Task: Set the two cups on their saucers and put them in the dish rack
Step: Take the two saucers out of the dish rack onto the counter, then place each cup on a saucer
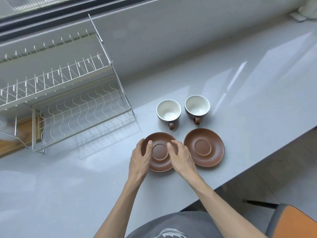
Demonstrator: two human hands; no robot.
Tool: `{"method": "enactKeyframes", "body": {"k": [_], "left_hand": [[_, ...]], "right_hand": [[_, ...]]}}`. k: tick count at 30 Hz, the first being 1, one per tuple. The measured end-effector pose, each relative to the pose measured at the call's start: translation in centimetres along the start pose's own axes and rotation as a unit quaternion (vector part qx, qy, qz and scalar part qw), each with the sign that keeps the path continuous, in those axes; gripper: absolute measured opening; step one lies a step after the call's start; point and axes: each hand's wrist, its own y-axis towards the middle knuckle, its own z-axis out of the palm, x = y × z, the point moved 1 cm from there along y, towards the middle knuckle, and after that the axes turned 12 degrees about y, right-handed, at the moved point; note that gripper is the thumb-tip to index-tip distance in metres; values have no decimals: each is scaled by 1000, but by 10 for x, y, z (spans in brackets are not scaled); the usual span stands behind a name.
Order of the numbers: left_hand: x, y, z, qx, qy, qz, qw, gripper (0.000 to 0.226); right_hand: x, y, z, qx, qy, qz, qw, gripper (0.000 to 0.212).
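Two brown saucers lie side by side on the grey counter. My left hand (142, 156) and my right hand (180, 154) rest over the left saucer (159, 152), one on each side of its centre ring, fingers apart; whether they grip it I cannot tell. The right saucer (204, 148) lies untouched. Behind them stand two upright cups, white inside and brown outside, handles toward me: the left cup (169, 111) and the right cup (197, 107). The white wire dish rack (72, 107) stands at the left with two tiers, holding nothing.
A wooden board (22, 134) lies under the rack's left end. The counter edge (257, 169) runs diagonally at the right, with an orange chair seat (298, 224) below it. A window sill runs along the back.
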Motion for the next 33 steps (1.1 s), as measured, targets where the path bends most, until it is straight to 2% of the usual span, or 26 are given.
{"method": "enactKeyframes", "body": {"k": [12,18,21,24,28,33], "left_hand": [[1,4,1,8,27,3,1000,75],[3,10,-1,10,104,14,994,65],[-3,12,-3,-16,166,27,986,59],[-22,13,-4,-67,194,79,975,51],[-65,15,5,-101,126,142,977,41],[-117,19,34,-12,22,161,987,42]], "right_hand": [[-2,2,2,9,-9,3,1000,50],[-5,8,-3,-1,-69,-5,998,47],[-1,12,-15,-17,-105,-18,994,41],[11,18,-33,-60,-133,-63,987,37],[25,36,-67,-138,-87,-110,980,30],[35,68,-113,-203,-48,-107,972,32]]}}
